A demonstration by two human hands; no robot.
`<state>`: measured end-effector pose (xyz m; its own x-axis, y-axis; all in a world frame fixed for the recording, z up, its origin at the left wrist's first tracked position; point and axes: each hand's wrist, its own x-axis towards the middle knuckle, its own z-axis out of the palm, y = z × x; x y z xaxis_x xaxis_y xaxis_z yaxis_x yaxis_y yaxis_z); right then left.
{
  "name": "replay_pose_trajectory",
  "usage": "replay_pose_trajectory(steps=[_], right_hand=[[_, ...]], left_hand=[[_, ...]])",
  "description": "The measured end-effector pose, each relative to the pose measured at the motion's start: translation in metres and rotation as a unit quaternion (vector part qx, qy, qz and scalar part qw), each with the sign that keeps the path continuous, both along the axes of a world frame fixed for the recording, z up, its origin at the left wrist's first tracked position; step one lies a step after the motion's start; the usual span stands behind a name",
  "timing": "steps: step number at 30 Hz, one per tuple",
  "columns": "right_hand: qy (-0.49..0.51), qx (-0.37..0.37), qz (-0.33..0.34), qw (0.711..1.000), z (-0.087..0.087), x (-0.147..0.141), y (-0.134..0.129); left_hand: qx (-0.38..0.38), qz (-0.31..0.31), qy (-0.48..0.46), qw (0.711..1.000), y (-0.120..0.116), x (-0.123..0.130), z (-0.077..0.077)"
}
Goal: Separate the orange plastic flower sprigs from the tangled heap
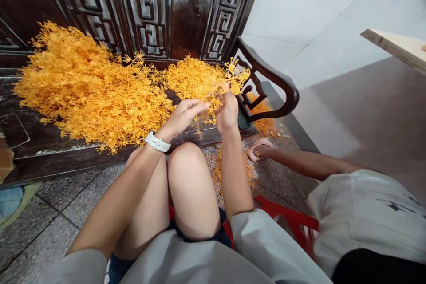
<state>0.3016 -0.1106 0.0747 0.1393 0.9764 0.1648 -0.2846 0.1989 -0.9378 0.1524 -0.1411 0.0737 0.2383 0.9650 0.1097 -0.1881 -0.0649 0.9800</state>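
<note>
My right grip (228,108) is closed, thumb against fingers, on an orange branching sprig (238,80), which I hold up over the right end of the dark wooden surface (43,156), its tips spreading toward the armrest (289,97). My left grip (186,117) is beside it, above the front edge, fingertips drawn together close to the sprig; blur there keeps me from telling whether they pinch a strand. A pale watch (157,142) circles my left wrist. A large orange pile (96,93) covers much of the surface's left and middle, spilling to the front edge. A smaller heap (186,75) lies along the back edge, toward the right back corner. More orange bits (262,115) lie on the floor past the armrest.
</note>
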Motion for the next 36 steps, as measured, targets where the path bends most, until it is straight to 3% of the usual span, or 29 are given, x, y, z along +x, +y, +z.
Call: replay_pose_trajectory(steps=[3,7,12,16,19,22,25,28,32,36], right_hand=[[0.011,0.037,0.015,0.999,-0.009,0.000,0.002],[-0.031,0.049,0.044,0.997,-0.016,0.004,0.002],[-0.053,-0.067,0.034,0.996,-0.017,0.011,-0.008],[-0.087,-0.096,0.019,0.991,-0.021,0.015,-0.020],[-0.101,-0.092,-0.035,0.990,-0.026,0.017,-0.021],[-0.098,-0.064,-0.110,0.987,-0.029,0.018,-0.013],[-0.056,-0.052,-0.151,0.986,-0.032,0.018,-0.004],[0.015,-0.083,-0.125,0.989,-0.033,0.017,-0.002],[0.143,-0.160,-0.049,0.975,-0.033,0.008,-0.011],[0.284,-0.243,0.013,0.927,-0.031,-0.006,-0.025]], left_hand=[[0.018,0.053,-0.013,0.998,0.000,0.001,-0.001],[-0.011,0.045,-0.037,0.998,0.000,-0.001,-0.003],[-0.023,0.066,-0.189,0.979,0.003,-0.007,0.003],[-0.075,0.079,-0.287,0.952,0.006,-0.014,0.007],[-0.139,0.040,-0.300,0.943,0.005,-0.016,0.008],[-0.177,-0.054,-0.266,0.946,0.003,-0.016,0.007],[-0.178,-0.112,-0.197,0.957,-0.001,-0.014,0.005],[-0.144,-0.129,-0.174,0.965,-0.004,-0.014,0.005],[-0.073,-0.061,-0.244,0.965,-0.005,-0.012,0.009],[-0.084,0.005,-0.308,0.948,-0.003,-0.011,0.014]])
